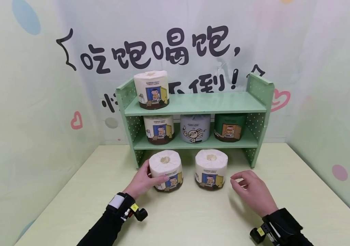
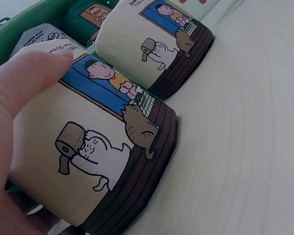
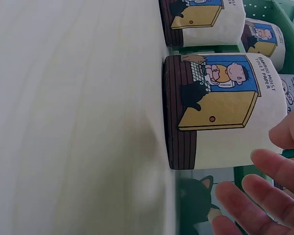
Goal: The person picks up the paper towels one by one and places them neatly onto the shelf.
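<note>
A cream toilet paper roll, printed with a cartoon and a brown base, stands on the table in front of the shelf. My left hand grips it from the left, thumb across the printed front and fingers around the far side, partly hidden. In the left wrist view the thumb lies on the wrapper near the lettering. A matching toilet paper roll stands to the right, a small gap away. Just right of that one is my right hand, fingers loosely bent, holding nothing. The right wrist view shows the fingers beside the roll.
Behind the rolls stands a green two-tier shelf. One cream roll sits at its upper left. The lower tier bears a cream roll, a lilac roll and a green roll. Printed walls enclose the table.
</note>
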`<state>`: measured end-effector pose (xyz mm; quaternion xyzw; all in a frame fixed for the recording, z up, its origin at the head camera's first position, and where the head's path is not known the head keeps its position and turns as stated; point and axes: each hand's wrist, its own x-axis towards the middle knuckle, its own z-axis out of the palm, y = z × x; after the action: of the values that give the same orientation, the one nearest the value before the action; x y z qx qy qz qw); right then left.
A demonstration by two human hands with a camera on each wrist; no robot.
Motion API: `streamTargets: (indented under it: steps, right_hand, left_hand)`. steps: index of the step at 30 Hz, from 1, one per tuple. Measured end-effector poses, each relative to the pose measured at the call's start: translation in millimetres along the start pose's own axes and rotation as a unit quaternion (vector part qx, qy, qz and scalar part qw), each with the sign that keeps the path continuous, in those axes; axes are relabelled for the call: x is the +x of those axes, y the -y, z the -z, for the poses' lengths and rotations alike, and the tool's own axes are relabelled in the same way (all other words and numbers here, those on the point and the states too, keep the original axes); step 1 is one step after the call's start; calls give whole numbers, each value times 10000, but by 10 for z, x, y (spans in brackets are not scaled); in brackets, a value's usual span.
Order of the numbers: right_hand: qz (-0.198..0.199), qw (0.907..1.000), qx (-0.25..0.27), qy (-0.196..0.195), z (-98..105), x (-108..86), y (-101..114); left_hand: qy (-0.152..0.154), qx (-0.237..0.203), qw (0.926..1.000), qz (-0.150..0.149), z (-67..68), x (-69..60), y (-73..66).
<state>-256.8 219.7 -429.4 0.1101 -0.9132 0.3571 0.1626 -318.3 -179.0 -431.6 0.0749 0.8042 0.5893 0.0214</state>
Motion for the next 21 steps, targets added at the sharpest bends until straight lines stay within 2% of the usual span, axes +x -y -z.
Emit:
streamTargets:
  steps: [10, 21]
  right_hand:
    - [-33, 10000, -19, 33, -9, 16, -1]
    - [-66, 10000, -43, 42, 14, 6, 10]
  left_hand:
    - [59, 194, 9998, -28, 32, -42, -43]
    - [226, 284, 9991, -230, 29, -48, -65]
